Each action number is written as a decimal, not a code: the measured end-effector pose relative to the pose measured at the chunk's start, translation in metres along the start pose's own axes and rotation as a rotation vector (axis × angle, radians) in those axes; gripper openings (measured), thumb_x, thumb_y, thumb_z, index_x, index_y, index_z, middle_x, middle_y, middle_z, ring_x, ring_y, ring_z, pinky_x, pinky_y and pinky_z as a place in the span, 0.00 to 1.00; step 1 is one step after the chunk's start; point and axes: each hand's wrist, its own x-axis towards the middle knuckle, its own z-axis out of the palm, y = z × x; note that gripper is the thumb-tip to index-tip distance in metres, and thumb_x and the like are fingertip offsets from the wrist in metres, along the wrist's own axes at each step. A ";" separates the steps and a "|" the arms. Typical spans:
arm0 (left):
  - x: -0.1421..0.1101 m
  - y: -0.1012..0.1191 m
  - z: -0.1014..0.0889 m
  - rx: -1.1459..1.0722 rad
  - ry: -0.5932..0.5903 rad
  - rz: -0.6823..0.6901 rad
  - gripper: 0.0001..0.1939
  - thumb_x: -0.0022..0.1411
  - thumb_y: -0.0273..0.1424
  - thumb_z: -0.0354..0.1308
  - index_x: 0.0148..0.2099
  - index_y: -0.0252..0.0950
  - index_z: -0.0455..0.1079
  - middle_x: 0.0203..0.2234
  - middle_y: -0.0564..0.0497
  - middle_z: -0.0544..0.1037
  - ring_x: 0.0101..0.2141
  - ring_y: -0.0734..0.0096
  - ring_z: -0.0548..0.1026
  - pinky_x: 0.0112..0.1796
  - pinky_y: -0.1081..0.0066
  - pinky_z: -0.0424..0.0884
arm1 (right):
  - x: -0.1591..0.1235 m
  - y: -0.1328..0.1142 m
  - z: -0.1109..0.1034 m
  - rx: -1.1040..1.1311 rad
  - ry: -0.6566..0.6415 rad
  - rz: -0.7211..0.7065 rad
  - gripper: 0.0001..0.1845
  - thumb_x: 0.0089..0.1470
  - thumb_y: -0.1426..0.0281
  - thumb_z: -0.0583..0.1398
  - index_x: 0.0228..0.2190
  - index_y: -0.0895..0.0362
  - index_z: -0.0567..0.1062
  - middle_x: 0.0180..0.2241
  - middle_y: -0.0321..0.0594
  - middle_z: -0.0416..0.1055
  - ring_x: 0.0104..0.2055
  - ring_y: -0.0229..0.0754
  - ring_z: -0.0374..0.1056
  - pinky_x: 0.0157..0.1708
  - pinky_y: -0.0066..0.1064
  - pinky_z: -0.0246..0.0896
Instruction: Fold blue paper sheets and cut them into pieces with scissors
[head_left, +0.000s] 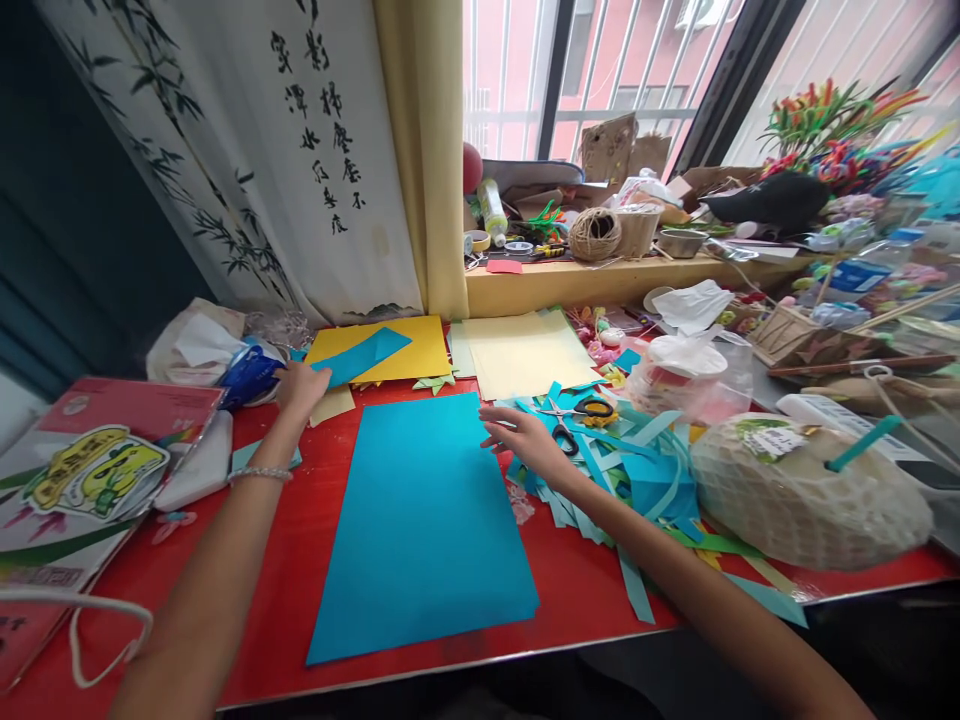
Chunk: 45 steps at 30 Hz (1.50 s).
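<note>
A large blue sheet of paper (pixel 424 530) lies flat on the red table (pixel 289 570) in front of me. My left hand (pixel 300 387) reaches to the back left, its fingers closed on the end of a smaller blue paper piece (pixel 367 355). That piece rests over a yellow sheet (pixel 416 340). My right hand (pixel 519 437) hovers by the upper right edge of the large sheet, fingers stretched out and holding nothing. Just right of it, scissors with black handles (pixel 592 407) lie on a heap of blue and green paper strips (pixel 660 480).
Cream sheets (pixel 525 350) lie at the back. On the right sit a netted coconut (pixel 810 490) with a straw and a wooden tray (pixel 810 335). A red folder (pixel 82 480) and a blue tissue pack (pixel 251 370) are on the left. Twine (pixel 595 235) stands on the crowded windowsill.
</note>
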 end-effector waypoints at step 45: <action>-0.250 -0.046 -0.074 0.244 -0.718 0.176 0.12 0.63 0.38 0.51 0.41 0.46 0.76 0.42 0.53 0.79 0.46 0.62 0.76 0.45 0.69 0.73 | -0.176 0.001 0.042 -0.818 -0.070 -0.546 0.17 0.62 0.72 0.51 0.50 0.62 0.71 0.52 0.43 0.70 0.56 0.46 0.64 0.55 0.43 0.63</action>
